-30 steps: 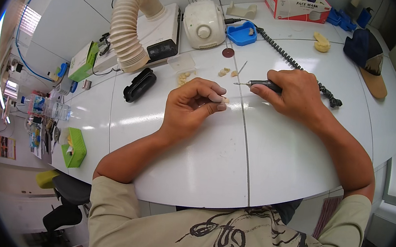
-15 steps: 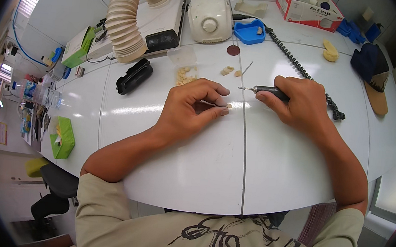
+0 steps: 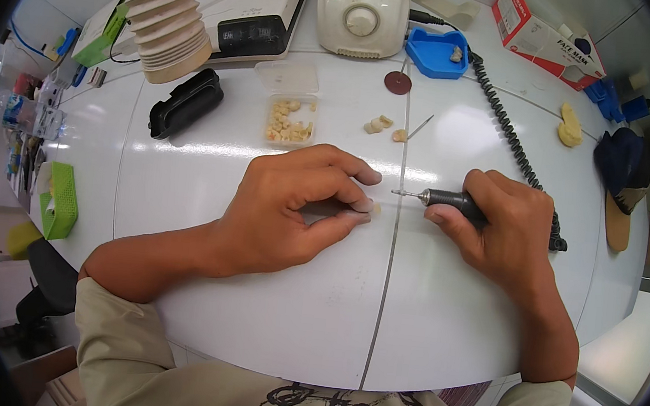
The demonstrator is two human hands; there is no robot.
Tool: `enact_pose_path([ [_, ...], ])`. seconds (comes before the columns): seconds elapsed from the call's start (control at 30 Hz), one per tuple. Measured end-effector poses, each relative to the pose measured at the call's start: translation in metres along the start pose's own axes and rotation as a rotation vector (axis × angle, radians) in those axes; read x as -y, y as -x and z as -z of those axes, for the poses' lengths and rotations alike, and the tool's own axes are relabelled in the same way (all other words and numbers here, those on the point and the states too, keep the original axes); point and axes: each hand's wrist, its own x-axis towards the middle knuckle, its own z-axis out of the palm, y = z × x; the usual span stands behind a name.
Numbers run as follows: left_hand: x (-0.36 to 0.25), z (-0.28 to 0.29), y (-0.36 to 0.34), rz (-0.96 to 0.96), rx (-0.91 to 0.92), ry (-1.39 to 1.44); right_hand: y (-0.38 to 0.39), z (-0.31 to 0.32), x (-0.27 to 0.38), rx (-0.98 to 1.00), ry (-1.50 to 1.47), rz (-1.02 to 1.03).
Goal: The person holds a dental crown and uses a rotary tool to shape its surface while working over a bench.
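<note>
My left hand (image 3: 290,203) pinches a small tooth-coloured piece (image 3: 376,207) between thumb and fingers, just above the white table. A dark rotary handpiece (image 3: 454,203) with a thin metal bur is gripped in my right hand (image 3: 507,224). Its tip points left and stands a little apart from the piece. Beyond the left hand is a clear box of small pale tooth-like pieces, its lid (image 3: 288,80) folded back. Several loose pale pieces (image 3: 377,125) lie beyond the hands, beside a thin metal bur (image 3: 421,127).
The handpiece's coiled cord (image 3: 508,131) runs to a cream control unit (image 3: 362,19). Nearby are a blue tray (image 3: 438,63), a brown disc (image 3: 397,82), a black case (image 3: 186,103), a ribbed hose (image 3: 167,15), a yellow object (image 3: 569,126), a cap (image 3: 623,165) and a green basket (image 3: 64,201).
The view has shifted closer to the table. The bur tip sits slightly nearer the left fingers' level. Both hands keep their holds on the piece and the handpiece.
</note>
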Motion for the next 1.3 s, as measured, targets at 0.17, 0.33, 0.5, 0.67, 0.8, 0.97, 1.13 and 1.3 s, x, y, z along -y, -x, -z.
enact_pose_path([
  [0.17,-0.0003,0.0011,-0.0012,0.077,-0.005,0.097,-0.0013,0.0039,0.0032,0.045,-0.003,-0.008],
  [0.33,0.0045,0.0031,-0.0011,0.066,0.016,0.093,-0.0003,0.0038,0.0076,0.094,0.006,-0.017],
  [0.5,0.0041,0.0019,-0.0009,0.079,0.010,0.120,-0.0001,0.0048,0.0075,0.077,-0.003,-0.018],
  [0.67,0.0005,0.0003,-0.0012,0.106,-0.020,0.151,-0.0001,0.0051,0.0090,0.069,0.003,-0.020],
  [0.8,0.0026,-0.0019,-0.0007,0.088,-0.025,0.152,0.0004,0.0036,0.0086,0.066,0.013,-0.024],
  [0.97,0.0022,-0.0001,-0.0001,0.074,-0.029,0.115,0.0012,0.0029,0.0089,0.082,0.025,-0.027],
  [1.13,0.0011,-0.0027,0.0013,0.118,-0.038,0.176,0.0008,0.0041,0.0095,0.097,0.036,-0.024],
  [1.3,0.0034,-0.0027,0.0023,0.037,-0.028,0.065,0.0009,0.0043,0.0093,0.103,0.018,-0.029],
])
